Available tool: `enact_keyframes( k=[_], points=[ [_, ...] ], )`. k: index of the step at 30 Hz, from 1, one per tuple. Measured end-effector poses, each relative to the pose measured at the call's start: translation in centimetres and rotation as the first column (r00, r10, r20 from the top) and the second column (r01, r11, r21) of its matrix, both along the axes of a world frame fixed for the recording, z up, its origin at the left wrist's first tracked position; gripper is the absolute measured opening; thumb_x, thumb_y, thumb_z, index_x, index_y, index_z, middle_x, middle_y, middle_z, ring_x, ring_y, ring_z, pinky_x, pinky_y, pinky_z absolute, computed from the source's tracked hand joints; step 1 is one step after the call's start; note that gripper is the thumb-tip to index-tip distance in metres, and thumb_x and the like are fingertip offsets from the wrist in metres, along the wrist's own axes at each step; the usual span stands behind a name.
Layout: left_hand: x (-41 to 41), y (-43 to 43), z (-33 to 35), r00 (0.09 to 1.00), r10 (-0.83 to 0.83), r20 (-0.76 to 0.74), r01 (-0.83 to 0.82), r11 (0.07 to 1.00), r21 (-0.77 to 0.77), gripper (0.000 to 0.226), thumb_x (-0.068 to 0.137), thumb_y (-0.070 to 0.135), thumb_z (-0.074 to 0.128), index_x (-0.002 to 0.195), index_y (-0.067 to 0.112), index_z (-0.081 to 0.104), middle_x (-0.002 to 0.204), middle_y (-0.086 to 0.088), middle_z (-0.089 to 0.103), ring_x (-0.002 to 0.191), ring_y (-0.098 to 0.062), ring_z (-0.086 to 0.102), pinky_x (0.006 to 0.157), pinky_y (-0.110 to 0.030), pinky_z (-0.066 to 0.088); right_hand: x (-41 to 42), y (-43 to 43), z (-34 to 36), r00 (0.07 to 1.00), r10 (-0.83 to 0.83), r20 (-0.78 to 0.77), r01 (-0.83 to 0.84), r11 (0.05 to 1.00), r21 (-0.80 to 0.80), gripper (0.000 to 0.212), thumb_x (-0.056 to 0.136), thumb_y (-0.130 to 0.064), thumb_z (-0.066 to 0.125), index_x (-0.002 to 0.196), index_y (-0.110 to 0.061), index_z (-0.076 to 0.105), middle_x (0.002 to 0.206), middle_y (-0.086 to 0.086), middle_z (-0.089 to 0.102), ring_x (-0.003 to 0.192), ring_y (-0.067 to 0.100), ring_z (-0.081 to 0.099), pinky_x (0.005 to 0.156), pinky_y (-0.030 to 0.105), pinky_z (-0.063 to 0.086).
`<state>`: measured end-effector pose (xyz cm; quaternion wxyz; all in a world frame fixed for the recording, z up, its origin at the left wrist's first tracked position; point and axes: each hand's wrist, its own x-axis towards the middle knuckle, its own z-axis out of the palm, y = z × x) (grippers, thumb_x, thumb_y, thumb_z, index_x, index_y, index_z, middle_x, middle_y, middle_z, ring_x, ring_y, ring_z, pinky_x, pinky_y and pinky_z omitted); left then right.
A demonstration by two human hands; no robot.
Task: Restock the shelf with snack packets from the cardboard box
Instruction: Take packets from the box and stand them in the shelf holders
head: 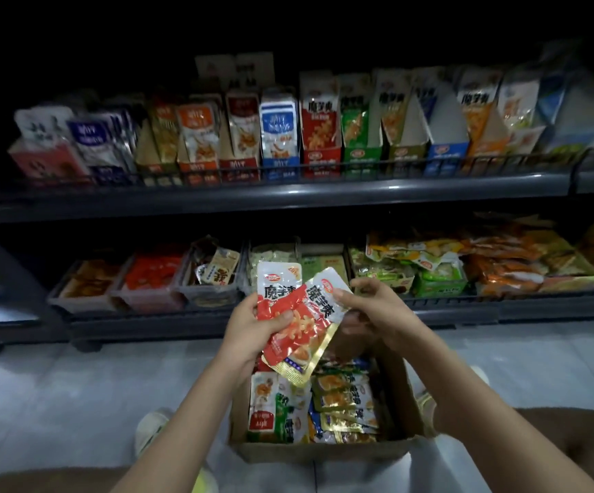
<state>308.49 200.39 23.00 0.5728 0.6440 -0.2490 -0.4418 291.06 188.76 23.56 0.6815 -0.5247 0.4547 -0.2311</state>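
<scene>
Head view: left hand grips red snack packets above the cardboard box, long axes near upright; right hand pinches one top edge. Matching red carton stands on the far upper shelf.

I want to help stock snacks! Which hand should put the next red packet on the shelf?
Probably the right hand: it pinches the tilted red packet by its edge and can lift it away, while the left hand grips the upright packet behind it. The matching red display box stands above them.
</scene>
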Motion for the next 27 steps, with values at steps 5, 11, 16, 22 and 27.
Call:
enact_keyframes(
  k=[5,11,16,22,27],
  points=[
    [-0.7,-0.3,2.3,0.994,0.113,0.01,-0.111,0.988,-0.108,0.031,0.078,0.0,0.072,0.099,0.018,0.059,0.092,-0.003,0.072,0.08,-0.017,0.071,0.065,-0.031,0.054,0.8,2.0,1.6,0.999,0.018,0.036,-0.019,0.999,0.039,0.043,0.073,-0.028,0.078,0.098,-0.001,0.055,0.082,0.013,0.068,0.063,0.019,0.068,0.058,0.031,0.059],
    [-0.4,-0.5,5.0,0.995,0.099,0.018,-0.095,0.984,-0.148,0.025,0.082,0.001,0.069,0.102,0.014,0.061,0.094,-0.004,0.072,0.081,-0.017,0.071,0.06,-0.024,0.053,2.4,2.6,4.2,0.999,-0.026,0.025,0.029,0.994,-0.109,0.009,0.091,-0.016,0.064,0.094,-0.008,0.063,0.079,0.005,0.065,0.06,0.011,0.057,0.051,0.021,0.046],
    [0.5,-1.2,7.6,0.99,-0.035,0.133,0.044,0.997,-0.066,0.017,0.085,0.01,0.068,0.102,0.01,0.065,0.092,-0.007,0.074,0.081,-0.021,0.072,0.066,-0.03,0.056,2.7,1.8,7.2,0.996,-0.069,0.047,0.077,0.981,-0.18,0.018,0.089,-0.016,0.066,0.076,-0.008,0.057,0.073,0.007,0.065,0.058,0.013,0.056,0.045,0.018,0.041],
    [0.8,-3.4,11.3,0.964,-0.184,0.193,0.195,0.98,-0.043,0.025,0.085,0.006,0.067,0.107,0.016,0.062,0.099,-0.006,0.073,0.081,-0.016,0.071,0.059,-0.023,0.053,3.1,-0.4,11.1,0.997,-0.071,0.038,0.079,0.953,-0.292,0.024,0.084,-0.02,0.073,0.074,-0.008,0.054,0.076,0.009,0.072,0.061,0.015,0.066,0.045,0.02,0.043],
    [0.5,-5.8,12.4,0.969,-0.101,0.227,0.139,0.978,-0.156,0.024,0.084,0.02,0.071,0.107,0.017,0.064,0.094,0.0,0.075,0.085,-0.016,0.072,0.078,-0.035,0.057,4.2,-2.2,12.8,0.995,-0.055,0.082,0.079,0.938,-0.336,0.023,0.083,-0.022,0.074,0.075,-0.01,0.056,0.076,0.009,0.07,0.062,0.016,0.064,0.046,0.021,0.043]
  ],
)
